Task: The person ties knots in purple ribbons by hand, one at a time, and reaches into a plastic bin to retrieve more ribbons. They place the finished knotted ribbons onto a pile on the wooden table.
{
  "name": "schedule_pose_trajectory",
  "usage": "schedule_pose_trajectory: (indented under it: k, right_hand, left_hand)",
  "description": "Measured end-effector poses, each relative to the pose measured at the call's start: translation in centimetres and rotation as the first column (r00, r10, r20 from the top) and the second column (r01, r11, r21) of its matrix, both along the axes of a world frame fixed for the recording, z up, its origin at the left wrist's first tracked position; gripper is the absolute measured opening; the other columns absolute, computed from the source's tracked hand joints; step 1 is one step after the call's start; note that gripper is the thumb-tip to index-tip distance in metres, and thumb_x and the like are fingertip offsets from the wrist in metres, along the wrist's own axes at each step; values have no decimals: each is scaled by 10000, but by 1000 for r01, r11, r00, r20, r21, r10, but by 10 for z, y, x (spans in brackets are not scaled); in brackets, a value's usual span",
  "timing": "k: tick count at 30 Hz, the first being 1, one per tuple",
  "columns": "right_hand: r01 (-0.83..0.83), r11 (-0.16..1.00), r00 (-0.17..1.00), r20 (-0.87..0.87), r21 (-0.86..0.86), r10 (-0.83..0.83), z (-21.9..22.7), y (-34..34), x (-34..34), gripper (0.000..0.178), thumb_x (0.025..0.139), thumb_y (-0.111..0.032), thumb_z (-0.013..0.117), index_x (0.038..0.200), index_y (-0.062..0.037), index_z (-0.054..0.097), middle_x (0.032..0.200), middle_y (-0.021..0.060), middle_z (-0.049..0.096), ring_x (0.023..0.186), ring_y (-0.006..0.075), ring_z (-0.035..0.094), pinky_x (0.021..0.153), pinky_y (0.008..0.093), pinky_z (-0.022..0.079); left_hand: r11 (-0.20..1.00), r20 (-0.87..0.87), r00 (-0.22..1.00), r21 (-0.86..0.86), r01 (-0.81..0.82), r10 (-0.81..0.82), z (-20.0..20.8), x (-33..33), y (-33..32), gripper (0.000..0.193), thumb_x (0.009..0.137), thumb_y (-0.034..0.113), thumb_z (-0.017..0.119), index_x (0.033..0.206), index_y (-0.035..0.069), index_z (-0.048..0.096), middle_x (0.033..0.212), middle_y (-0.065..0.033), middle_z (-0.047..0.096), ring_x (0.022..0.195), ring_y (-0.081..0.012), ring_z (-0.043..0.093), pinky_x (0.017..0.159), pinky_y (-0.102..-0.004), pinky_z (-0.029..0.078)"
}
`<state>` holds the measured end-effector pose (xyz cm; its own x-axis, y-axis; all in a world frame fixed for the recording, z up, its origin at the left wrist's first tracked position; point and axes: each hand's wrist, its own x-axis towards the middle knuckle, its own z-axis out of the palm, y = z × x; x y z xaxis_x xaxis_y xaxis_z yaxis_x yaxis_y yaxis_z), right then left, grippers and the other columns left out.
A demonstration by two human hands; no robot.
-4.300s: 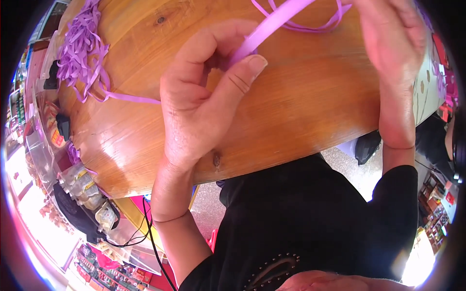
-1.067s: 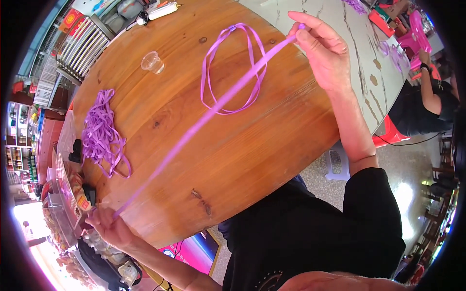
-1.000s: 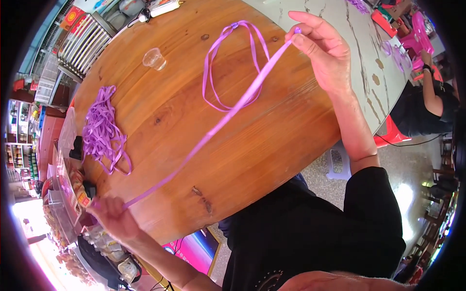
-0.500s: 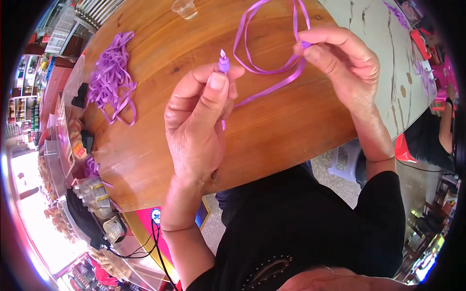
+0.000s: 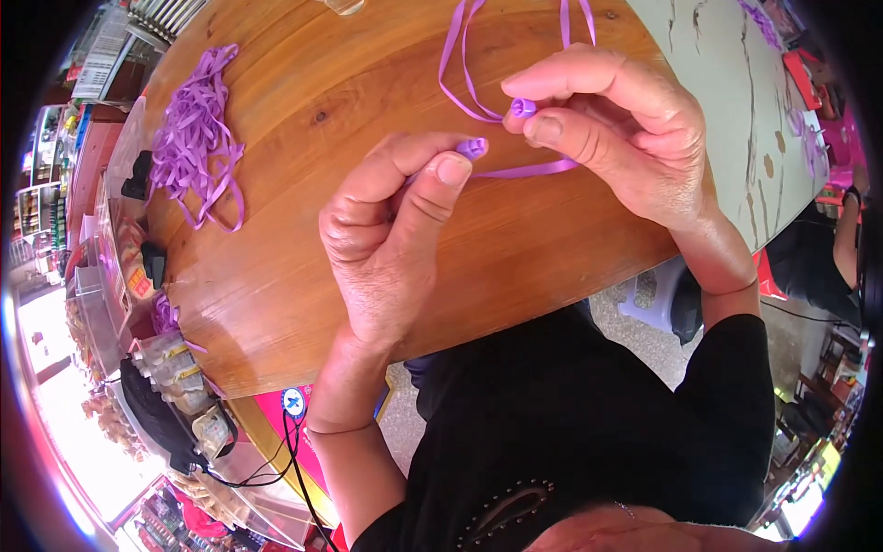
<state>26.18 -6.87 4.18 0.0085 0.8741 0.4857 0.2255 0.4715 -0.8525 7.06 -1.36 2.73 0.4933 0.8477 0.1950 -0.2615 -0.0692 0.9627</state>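
My left hand (image 5: 382, 235) pinches a small purple plastic end piece (image 5: 474, 147) between thumb and forefinger, its tip pointing right. To the right and slightly farther off, my right hand (image 5: 630, 138) pinches another small purple end piece (image 5: 522, 108), whose hollow end faces left. The two pieces are close but apart. A flat purple ribbon (image 5: 524, 171) runs behind the hands, and its loops (image 5: 448, 69) lie on the table beyond them. Where the ribbon joins each piece is hidden by my fingers.
A tangled heap of purple ribbons (image 5: 195, 138) lies on the wooden table (image 5: 303, 184) at left. Part of a clear cup (image 5: 345, 5) shows at the far edge. A pale marbled surface (image 5: 727, 120) adjoins at right, and a person's arm (image 5: 848, 239) is beyond.
My hands have come closer together. The left piece has tipped from upright to pointing right, and the right piece has moved left and now shows its hollow end.
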Motion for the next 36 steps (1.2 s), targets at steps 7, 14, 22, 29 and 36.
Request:
schedule_pose_trajectory:
  k: [7, 14, 22, 29, 36]
  right_hand:
    - [-7, 999, 1000, 12, -37, 8, -5, -1, -2, 268, 854, 98, 603, 1107, 12, 620, 958, 88, 620, 904, 149, 635, 797, 247, 535]
    - [-35, 999, 997, 73, 10, 34, -6, 0, 5, 227, 831, 118, 617, 1032, 16, 640, 966, 95, 618, 860, 136, 619, 734, 225, 524]
    - [-17, 1000, 993, 119, 9, 16, -11, 1, 2, 229, 819, 122, 629, 1014, 4, 654, 962, 94, 616, 841, 124, 614, 705, 203, 501]
    - [25, 994, 956, 288, 107, -55, -4, 2, 1, 226, 781, 108, 673, 979, -1, 674, 940, 101, 632, 799, 142, 629, 684, 213, 508]
    - [59, 996, 956, 283, 64, -74, -9, 0, 0, 206, 769, 75, 701, 959, -1, 681, 923, 108, 637, 778, 147, 625, 668, 222, 508]
  left_hand:
    - [1000, -2, 1000, -11, -28, 28, -4, 5, -4, 102, 877, 2, 652, 973, -4, 684, 842, 3, 614, 742, -45, 494, 667, -178, 396]
    - [998, -21, 998, 47, -52, 53, -7, 6, -6, 115, 870, -10, 658, 981, 5, 687, 806, 25, 583, 688, -20, 463, 600, -153, 367]
    - [967, -35, 994, 237, -94, 105, -14, 12, -1, 128, 859, -30, 662, 978, 9, 687, 750, 28, 550, 638, -25, 420, 556, -166, 340]
    - [968, -43, 994, 237, -84, 97, -15, 11, -2, 132, 855, -32, 665, 978, 8, 688, 738, 27, 543, 637, -29, 419, 556, -173, 341]
    - [994, 3, 999, 93, -50, 50, -17, 10, -6, 124, 870, -30, 651, 986, -4, 685, 787, 18, 585, 676, -21, 454, 590, -157, 368]
